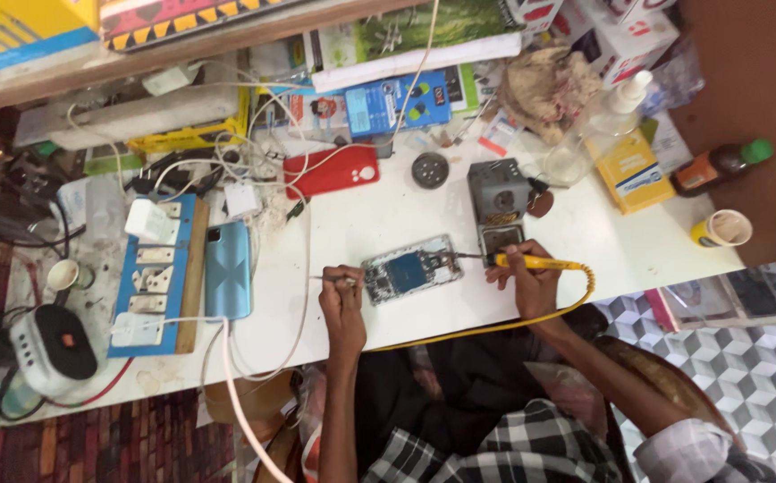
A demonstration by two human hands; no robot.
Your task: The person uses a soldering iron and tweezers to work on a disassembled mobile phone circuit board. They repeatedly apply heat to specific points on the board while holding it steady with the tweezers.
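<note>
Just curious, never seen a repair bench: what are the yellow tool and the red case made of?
Tool, in the right hand: handle looks like glossy yellow plastic; its thin dark tip seems metal. Red case: probably soft matte plastic or silicone, with an even, dull surface.

A red phone case (332, 170) lies on the white counter (388, 215) near a light-blue phone (228, 270), which leans against a blue switchboard (156, 277). A paper cup (728, 227) stands beside a yellow box (631, 173).

Bright, even light; soft shadows, mild blur toward the edges.
</note>
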